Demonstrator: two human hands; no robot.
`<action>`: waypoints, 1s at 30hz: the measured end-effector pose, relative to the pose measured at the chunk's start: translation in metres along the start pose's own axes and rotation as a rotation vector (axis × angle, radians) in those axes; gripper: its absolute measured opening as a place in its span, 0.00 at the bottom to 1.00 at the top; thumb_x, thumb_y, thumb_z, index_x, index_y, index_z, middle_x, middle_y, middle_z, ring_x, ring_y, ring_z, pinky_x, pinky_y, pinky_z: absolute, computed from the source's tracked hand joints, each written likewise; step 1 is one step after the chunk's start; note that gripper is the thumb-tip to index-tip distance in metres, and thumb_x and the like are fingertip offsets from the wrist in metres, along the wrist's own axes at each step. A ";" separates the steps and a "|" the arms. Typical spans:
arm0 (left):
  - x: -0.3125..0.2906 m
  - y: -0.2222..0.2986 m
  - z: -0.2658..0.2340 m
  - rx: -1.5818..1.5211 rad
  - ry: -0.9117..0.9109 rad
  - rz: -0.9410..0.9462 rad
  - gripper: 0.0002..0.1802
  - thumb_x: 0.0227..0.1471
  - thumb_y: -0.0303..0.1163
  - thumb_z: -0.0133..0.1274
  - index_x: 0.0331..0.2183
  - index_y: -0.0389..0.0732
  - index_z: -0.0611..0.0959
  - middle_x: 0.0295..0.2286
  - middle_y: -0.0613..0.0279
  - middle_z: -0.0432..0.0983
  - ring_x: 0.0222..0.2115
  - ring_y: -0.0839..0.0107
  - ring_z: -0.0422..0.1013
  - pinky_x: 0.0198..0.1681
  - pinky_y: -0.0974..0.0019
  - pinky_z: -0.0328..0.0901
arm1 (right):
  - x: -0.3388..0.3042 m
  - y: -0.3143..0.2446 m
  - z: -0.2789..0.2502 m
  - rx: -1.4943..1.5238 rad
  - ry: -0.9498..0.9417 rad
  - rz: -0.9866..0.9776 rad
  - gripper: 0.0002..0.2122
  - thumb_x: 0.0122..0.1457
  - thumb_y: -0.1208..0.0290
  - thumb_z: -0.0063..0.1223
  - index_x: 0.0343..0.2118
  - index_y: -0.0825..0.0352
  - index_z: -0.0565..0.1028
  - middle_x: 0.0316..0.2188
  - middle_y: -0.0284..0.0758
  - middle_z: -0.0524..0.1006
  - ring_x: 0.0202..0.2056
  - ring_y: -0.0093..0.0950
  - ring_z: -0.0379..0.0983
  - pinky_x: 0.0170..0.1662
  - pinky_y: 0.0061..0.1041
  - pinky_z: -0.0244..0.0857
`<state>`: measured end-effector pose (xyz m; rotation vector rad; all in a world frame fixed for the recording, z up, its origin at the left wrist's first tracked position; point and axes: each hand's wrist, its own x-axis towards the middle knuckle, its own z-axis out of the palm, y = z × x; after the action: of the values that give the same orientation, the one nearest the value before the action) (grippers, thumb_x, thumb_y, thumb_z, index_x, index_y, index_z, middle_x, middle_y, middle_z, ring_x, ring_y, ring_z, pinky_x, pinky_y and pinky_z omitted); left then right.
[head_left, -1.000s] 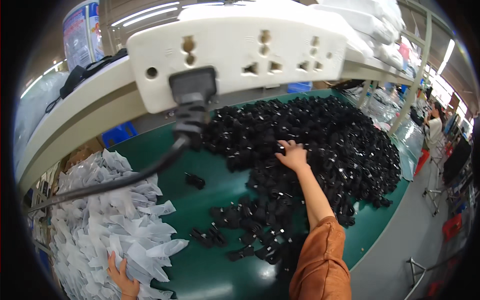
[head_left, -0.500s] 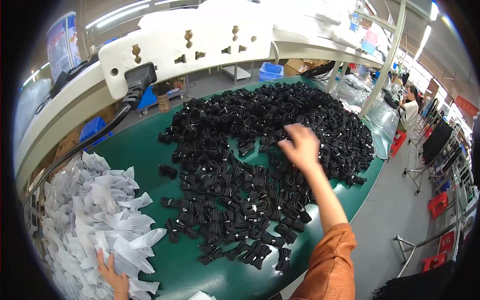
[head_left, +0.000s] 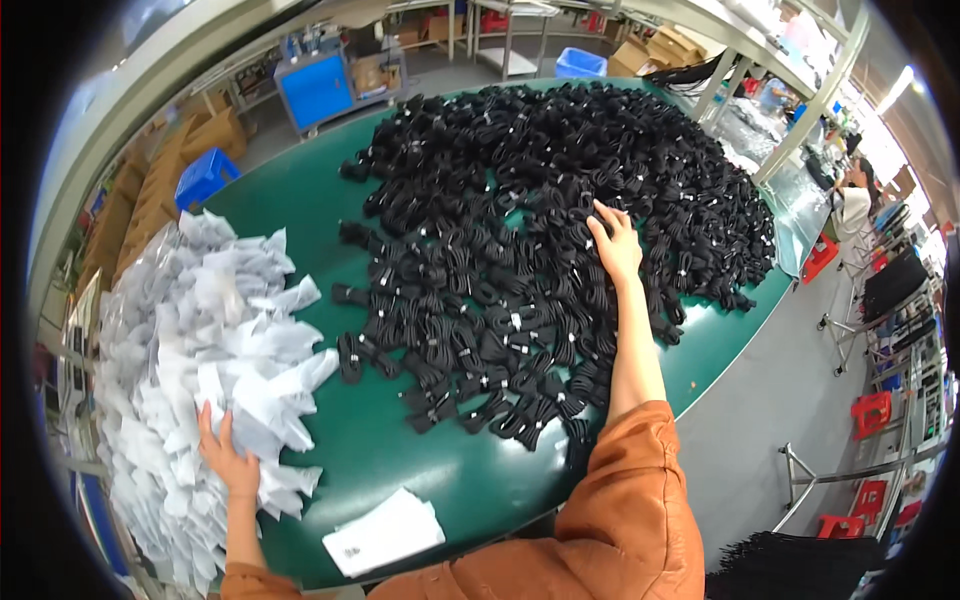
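Note:
A broad heap of black coiled cables (head_left: 480, 350), each bundle tied, spreads over the green table (head_left: 480, 490). My right hand (head_left: 618, 248) rests on the right part of this heap, fingers apart, its tips against the cables; no bundle is visibly lifted. At the left lies a tall pile of translucent white plastic bags (head_left: 200, 330), filled or folded, I cannot tell which. On the pile's near right side my left hand (head_left: 230, 458) lies with thumb and fingers spread, touching the bags.
A stack of white paper sheets (head_left: 385, 532) lies at the table's near edge. Beyond the table stand a blue cabinet (head_left: 315, 90), a blue bin (head_left: 205, 178) and cardboard boxes (head_left: 150, 190). A metal post (head_left: 815, 100) rises at the far right, where a person (head_left: 855, 205) is seen.
My right hand has come down onto the cables from a blurred reach above them. The view has tilted downward, so the white socket strip is out of sight. My left hand stays on the bags.

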<state>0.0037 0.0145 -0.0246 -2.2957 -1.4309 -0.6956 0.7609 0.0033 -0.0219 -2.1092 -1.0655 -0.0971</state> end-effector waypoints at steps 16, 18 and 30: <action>-0.029 0.083 -0.132 -0.358 -0.256 -0.194 0.35 0.50 0.31 0.60 0.60 0.40 0.71 0.61 0.46 0.62 0.63 0.46 0.58 0.65 0.54 0.54 | -0.194 -0.102 -0.128 -0.036 -0.186 -0.007 0.21 0.57 0.47 0.61 0.30 0.65 0.76 0.24 0.39 0.80 0.29 0.43 0.78 0.34 0.40 0.69; -0.044 0.128 -0.144 -0.557 -0.361 -0.111 0.40 0.43 0.37 0.69 0.57 0.39 0.75 0.56 0.47 0.71 0.60 0.48 0.63 0.64 0.54 0.56 | -0.266 -0.096 -0.154 -0.318 -0.355 -0.019 0.23 0.53 0.49 0.66 0.29 0.69 0.78 0.22 0.41 0.79 0.27 0.43 0.77 0.33 0.38 0.68; -0.077 0.201 -0.116 -0.573 -0.314 0.222 0.30 0.47 0.36 0.66 0.53 0.41 0.78 0.52 0.50 0.71 0.54 0.49 0.68 0.57 0.49 0.63 | -0.382 -0.118 -0.133 0.183 -0.237 -0.278 0.14 0.54 0.77 0.62 0.42 0.70 0.73 0.38 0.44 0.69 0.38 0.42 0.70 0.41 0.35 0.67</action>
<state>0.1304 -0.1901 0.0198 -3.0660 -1.1701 -0.7783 0.4618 -0.2925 -0.0016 -1.8308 -1.4483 0.1151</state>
